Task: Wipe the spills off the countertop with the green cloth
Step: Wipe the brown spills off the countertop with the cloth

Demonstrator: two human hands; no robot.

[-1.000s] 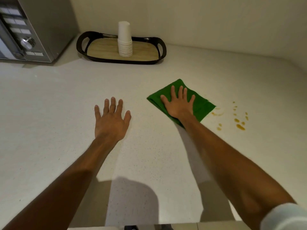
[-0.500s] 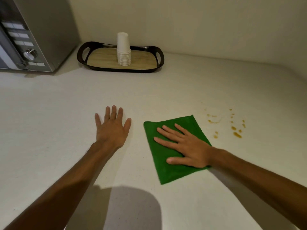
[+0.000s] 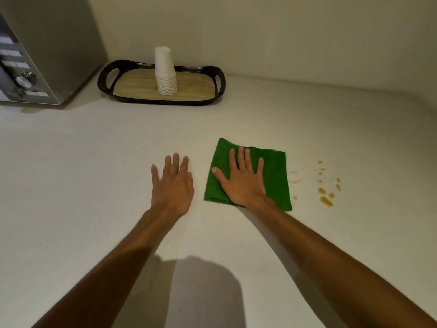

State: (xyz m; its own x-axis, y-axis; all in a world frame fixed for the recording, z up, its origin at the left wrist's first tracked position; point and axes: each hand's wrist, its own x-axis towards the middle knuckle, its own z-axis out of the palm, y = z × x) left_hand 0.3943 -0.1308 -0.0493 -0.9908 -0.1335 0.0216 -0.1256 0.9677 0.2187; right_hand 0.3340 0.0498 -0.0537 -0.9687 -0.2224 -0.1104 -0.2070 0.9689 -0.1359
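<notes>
**Green cloth flat on the counter, spills just to its right**

Green cloth [image 3: 272, 176] lies spread on the pale countertop [image 3: 71, 185], folded into a rough square, with one corner pointing away toward the wall. The person's right hand [image 3: 241, 183] rests on top of it, palm down, fingers [image 3: 240, 159] stretched out and slightly fanned; it presses flat on the fabric and grasps nothing. The thumb reaches toward the cloth's left edge.

Just beside the cloth's right edge sits a scatter of amber spills [image 3: 326, 201]: a faint smeared ring closest to the cloth, one small dot near its lower right corner, and farther right a cluster of drops, the largest at the near end. The cloth does not cover any of them that I can see.

The left hand [image 3: 172, 185] lies flat on the bare counter close to the cloth's left side, apart from it, fingers extended, holding nothing. Both forearms reach in from the near edge, and a shadow falls on the counter between them.

At the back, against the wall, a dark-rimmed tray [image 3: 104, 76] with a wood-look base carries an upright stack of white paper cups [image 3: 165, 72]. To its left, well apart from the hands, stands a silver microwave [image 3: 52, 43], its dial and buttons facing the room.
</notes>
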